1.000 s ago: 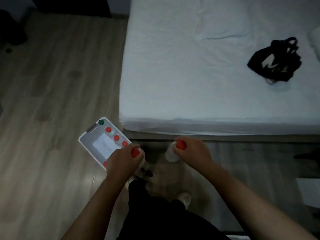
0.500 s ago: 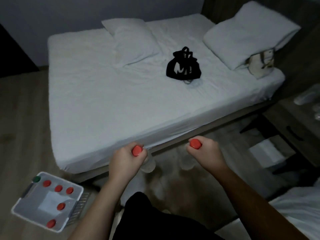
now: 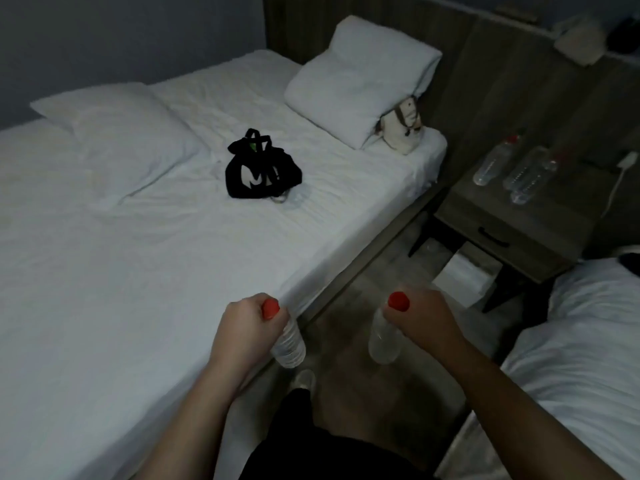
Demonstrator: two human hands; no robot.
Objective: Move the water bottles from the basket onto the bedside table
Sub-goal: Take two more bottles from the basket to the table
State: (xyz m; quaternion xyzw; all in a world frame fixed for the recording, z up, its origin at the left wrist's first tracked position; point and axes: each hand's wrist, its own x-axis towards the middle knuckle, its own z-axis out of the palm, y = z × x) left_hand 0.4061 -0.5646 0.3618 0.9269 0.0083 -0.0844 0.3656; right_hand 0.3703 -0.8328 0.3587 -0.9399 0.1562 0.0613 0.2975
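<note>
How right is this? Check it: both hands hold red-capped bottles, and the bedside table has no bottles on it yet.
Wrong about the table. The head view shows the bedside table already bearing clear bottles. The rest holds: the left hand grips a red-capped bottle and the right hand grips a second bottle.

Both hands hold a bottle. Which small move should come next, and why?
Probably walk ahead to the bedside table. The left hand grips the left bottle near its red cap, the right hand the right bottle, and the table, with other bottles on it, stands ahead on the right.
</note>
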